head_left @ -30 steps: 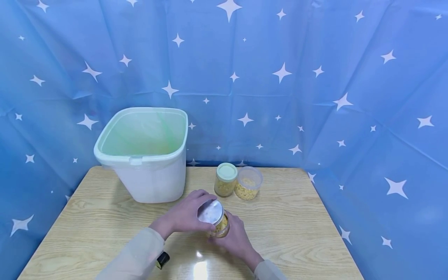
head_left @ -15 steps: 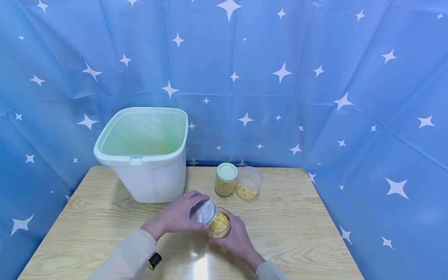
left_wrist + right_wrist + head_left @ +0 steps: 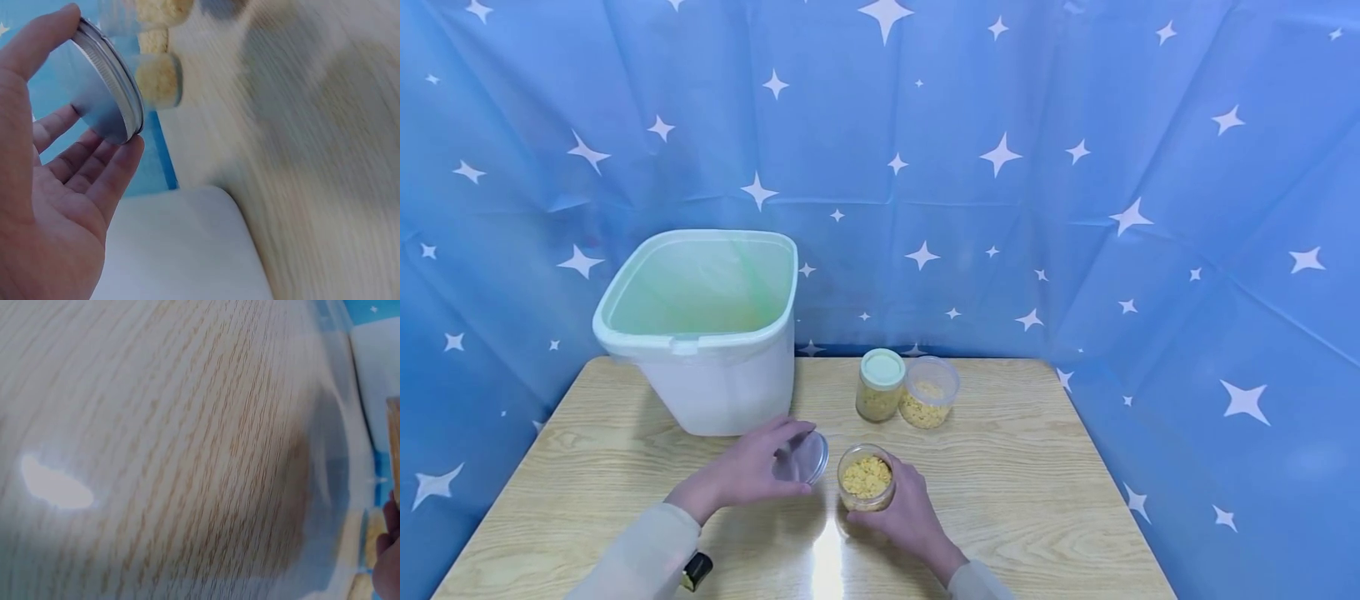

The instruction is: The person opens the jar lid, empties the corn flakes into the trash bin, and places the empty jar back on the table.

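My left hand holds a silver metal screw lid by its rim, tilted on edge over the table. In the left wrist view, thumb and fingertips pinch opposite sides of the lid, and the palm is apart from it. To its right, my right hand grips the side of an uncovered clear jar. The jar stands upright on the table, nearly full of yellow flakes. Only a sliver of the right hand shows at the right wrist view's edge.
Behind the jar stand a second jar with a mint-green lid and a clear tub, both holding yellow flakes. A large white bin with an uncovered top occupies the back left of the wooden table. A blue starry curtain hangs behind.
The left hand has lifted the silver lid off the jar and carried it left, tilting it. The flakes now show fully. The right hand keeps its grip on the jar in place.
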`<state>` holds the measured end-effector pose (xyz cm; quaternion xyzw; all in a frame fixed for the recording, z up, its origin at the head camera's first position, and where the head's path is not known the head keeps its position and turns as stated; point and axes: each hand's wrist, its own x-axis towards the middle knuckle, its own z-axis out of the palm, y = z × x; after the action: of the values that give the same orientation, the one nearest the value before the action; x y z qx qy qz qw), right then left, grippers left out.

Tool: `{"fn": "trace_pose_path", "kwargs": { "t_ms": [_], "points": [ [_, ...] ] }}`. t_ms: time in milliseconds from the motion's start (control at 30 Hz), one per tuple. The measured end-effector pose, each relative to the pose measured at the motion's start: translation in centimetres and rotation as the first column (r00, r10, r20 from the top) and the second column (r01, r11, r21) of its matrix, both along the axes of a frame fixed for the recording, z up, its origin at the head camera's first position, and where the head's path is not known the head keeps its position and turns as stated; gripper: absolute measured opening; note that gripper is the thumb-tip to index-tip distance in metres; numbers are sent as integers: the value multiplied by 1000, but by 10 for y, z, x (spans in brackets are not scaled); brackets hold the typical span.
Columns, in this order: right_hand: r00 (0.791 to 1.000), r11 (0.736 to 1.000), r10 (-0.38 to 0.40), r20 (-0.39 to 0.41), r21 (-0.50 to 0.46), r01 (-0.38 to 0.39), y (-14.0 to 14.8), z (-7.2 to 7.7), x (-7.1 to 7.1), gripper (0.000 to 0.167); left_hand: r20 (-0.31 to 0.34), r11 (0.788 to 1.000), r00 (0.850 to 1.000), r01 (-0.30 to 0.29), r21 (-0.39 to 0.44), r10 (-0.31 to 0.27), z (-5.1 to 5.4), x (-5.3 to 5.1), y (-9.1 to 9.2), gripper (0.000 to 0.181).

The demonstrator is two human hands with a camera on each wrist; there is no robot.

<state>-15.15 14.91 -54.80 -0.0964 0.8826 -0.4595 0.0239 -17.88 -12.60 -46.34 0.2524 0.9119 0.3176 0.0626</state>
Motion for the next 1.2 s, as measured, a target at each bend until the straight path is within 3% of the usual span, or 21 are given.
{"fn": "trace_pose_path", "kwargs": {
  "t_ms": [333,700,933,1200],
  "points": [
    [1000,1000,2,-7,-14,-3,2,1,1,97,51,998,998,-33,-50,35,-14,5,-23,80],
    [1000,1000,-10,18,-11,10,3,3,3,98,79,995,992,-100,-15,101,-35,7,-44,72],
    [1000,1000,-10,27,1,10,5,2,4,99,164,986,975,-162,38,154,-44,10,-55,78],
    [999,1000,-14,38,3,14,6,2,4,98,222,977,962,-183,105,157,-53,9,-66,76]
  ]
}}
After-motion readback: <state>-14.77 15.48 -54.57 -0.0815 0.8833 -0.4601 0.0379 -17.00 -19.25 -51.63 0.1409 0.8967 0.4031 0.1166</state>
